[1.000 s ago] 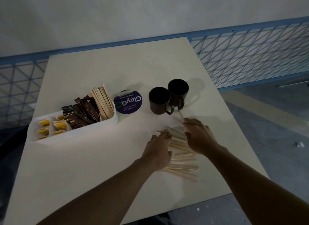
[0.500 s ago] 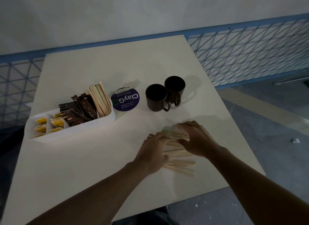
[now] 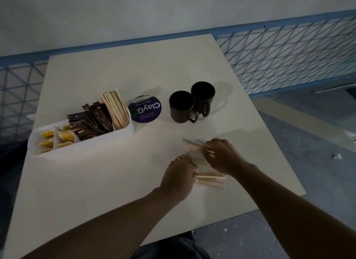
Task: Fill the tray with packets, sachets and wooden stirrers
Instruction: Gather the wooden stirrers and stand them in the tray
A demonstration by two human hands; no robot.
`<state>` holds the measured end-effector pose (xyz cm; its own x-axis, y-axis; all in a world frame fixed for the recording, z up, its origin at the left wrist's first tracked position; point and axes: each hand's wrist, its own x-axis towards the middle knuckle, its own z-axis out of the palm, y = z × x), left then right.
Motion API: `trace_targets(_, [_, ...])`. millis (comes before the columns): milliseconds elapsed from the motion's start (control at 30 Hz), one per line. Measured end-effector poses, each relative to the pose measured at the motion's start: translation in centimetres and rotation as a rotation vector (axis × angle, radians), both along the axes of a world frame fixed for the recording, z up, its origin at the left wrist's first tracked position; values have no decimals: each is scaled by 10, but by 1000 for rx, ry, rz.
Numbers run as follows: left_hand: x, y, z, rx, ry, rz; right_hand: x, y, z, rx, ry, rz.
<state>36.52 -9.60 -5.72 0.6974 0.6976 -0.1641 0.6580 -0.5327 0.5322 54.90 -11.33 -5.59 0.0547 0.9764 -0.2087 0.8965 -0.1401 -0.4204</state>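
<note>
Now left hand [image 3: 178, 176] and right hand [image 3: 224, 155], both curled round loose stirrers [image 3: 211, 181]; two mugs [image 3: 182, 107], one tray [image 3: 86, 144].

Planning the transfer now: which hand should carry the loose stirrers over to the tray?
Probably left. The left hand grips the loose stirrers from the side nearer the tray; the right hand, also holding some, would have to cross over it.

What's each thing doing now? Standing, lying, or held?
tray, partly filled, on table.
tray stirrers, leaning in right end compartment.
brown packets, piled in middle.
yellow sachets, lying in left end.
loose stirrers, on table, under both hands.
left hand, grips loose stirrers.
right hand, pinches loose stirrers.
mugs, upright, side by side.
</note>
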Motion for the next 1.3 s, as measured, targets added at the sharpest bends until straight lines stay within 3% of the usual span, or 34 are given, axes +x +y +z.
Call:
trace_targets(533, [5, 4, 4, 54, 68, -59, -3, 12, 9, -62, 2, -27])
trace_targets(900, [12, 2, 14, 36, 239, -61, 4, 12, 0, 40, 43, -59])
trace_targets(1300, [6, 6, 10, -31, 272, 8, -7, 14, 8, 160, 106, -55])
